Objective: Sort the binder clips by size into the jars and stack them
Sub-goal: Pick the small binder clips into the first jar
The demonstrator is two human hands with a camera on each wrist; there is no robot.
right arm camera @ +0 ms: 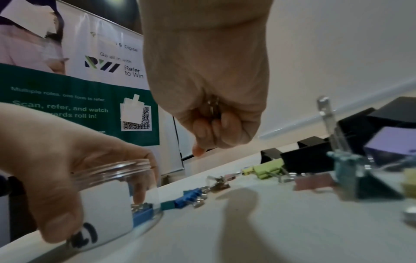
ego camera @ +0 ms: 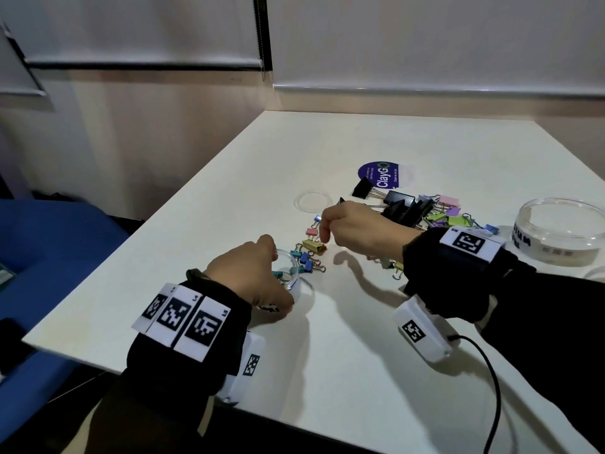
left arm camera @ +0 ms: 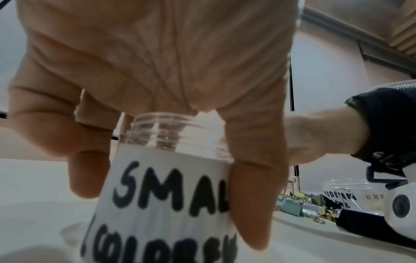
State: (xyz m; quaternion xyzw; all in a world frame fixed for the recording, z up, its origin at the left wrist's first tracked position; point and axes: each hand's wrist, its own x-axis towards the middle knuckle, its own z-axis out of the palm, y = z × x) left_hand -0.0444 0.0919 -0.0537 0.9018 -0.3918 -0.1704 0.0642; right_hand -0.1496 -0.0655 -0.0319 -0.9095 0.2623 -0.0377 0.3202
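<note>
I see my left hand (ego camera: 252,273) wrapped around the small clear jar (left arm camera: 166,186), thumb on one side and fingers on the other, pressing its white label that reads "SMAL" over a second, cut-off line. The jar stands upright on the table (ego camera: 327,371), open mouth up, threaded neck just under my palm, with a few small clips at its bottom.

My right hand (ego camera: 353,231) hovers above the table with fingers curled tight; the right wrist view shows silver wire handles (right arm camera: 213,106) pinched inside the fist, and the head view shows a small blue clip (ego camera: 317,218) at the fingertips, close to the jar's far side. Which way its long axis runs I cannot tell.

Just beyond the jar lies a loose cluster of small clips (ego camera: 309,253), teal, blue, pink and yellow, wire handles splayed in mixed directions. Farther right sits a heap of large black clips (ego camera: 406,208) mixed with pastel ones. A clear lid (ego camera: 312,202) lies flat beyond the cluster, and a second, wider jar (ego camera: 559,231) stands upright near the right edge.

The table is white and matte, with a purple round sticker (ego camera: 379,175) on it. Pale walls with lowered blinds stand behind, and a blue seat (ego camera: 49,257) sits to the left.
</note>
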